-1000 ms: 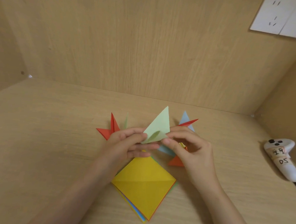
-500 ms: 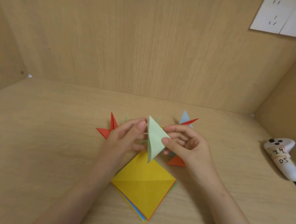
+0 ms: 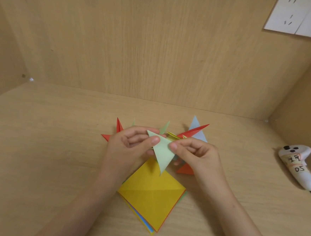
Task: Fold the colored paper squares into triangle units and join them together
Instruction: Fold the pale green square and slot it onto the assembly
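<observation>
A pale green folded triangle unit (image 3: 162,152) hangs between my two hands, long point down. My left hand (image 3: 130,143) pinches its upper left corner with the thumb on top. My right hand (image 3: 194,152) pinches its right edge. Below them lies a stack of paper squares (image 3: 151,193) with a yellow sheet on top, turned like a diamond. Behind my hands lie folded units: red points (image 3: 113,133) at the left, a green tip (image 3: 164,127), a yellow piece (image 3: 172,135), a long red point (image 3: 196,130) over a light blue triangle (image 3: 198,132), and an orange triangle (image 3: 185,169).
The work sits on a wooden surface (image 3: 47,156) boxed in by wooden walls at the back and both sides. A white controller (image 3: 298,164) with handwritten tape labels lies at the right edge. A white wall socket (image 3: 298,17) is at the upper right.
The green unit went from pointing up with a curled flap to a flat triangle pointing down. Both hands kept hold of it and shifted slightly.
</observation>
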A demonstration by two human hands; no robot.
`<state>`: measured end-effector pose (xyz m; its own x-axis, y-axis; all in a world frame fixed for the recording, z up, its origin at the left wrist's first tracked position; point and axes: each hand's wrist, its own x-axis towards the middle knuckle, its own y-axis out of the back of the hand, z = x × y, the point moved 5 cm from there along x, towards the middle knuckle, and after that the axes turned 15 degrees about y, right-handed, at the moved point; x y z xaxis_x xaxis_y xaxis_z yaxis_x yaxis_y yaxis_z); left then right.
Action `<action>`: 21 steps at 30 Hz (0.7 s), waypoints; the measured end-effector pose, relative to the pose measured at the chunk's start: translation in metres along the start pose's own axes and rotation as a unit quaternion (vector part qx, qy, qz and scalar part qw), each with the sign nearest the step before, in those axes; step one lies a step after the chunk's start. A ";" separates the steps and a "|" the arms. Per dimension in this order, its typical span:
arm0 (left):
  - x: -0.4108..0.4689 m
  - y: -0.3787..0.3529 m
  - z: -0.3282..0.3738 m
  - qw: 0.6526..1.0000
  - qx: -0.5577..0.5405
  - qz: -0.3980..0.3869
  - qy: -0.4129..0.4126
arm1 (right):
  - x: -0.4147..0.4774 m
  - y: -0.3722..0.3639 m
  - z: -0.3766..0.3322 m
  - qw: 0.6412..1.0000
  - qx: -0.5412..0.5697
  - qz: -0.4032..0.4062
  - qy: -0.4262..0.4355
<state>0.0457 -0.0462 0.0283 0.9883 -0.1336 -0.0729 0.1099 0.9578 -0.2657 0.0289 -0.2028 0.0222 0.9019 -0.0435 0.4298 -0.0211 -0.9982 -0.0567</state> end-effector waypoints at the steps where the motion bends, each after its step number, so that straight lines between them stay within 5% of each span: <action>1: 0.000 0.000 0.000 1.000 0.000 -0.002 0.003 | 0.000 0.001 0.001 1.000 0.001 0.007 -0.005; 10: 0.005 0.006 -0.008 0.993 0.101 0.053 0.006 | -0.001 0.005 -0.002 0.995 -0.100 -0.016 0.010; 21: 0.001 0.006 -0.004 0.996 0.048 0.071 0.013 | -0.001 0.003 0.005 0.999 -0.015 0.023 -0.020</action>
<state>0.0468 -0.0412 0.0231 0.9916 -0.0002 -0.1291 -0.0205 0.9872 -0.1582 0.0304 -0.2053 0.0175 0.9162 -0.0874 0.3910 -0.0749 -0.9961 -0.0473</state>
